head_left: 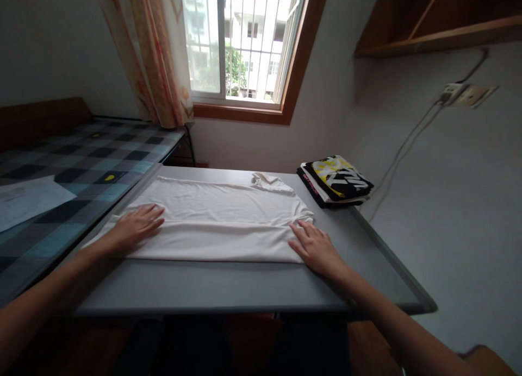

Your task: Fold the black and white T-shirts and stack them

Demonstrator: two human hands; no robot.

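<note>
A white shirt (220, 202) lies flat across the grey table (228, 286), its near side folded over in a long strip and its collar at the far right. My left hand (141, 224) rests on the left end of the strip, fingers spread. At the strip's right end, beside a bunched sleeve, my right hand (312, 245) lies on the cloth with its fingers apart. Neither hand grips the fabric.
A stack of folded dark and white clothes (336, 180) sits at the table's back right, by the wall. To the left is a bed with a checked cover (122, 148) and a paper sheet (32, 199). A window and curtain are behind.
</note>
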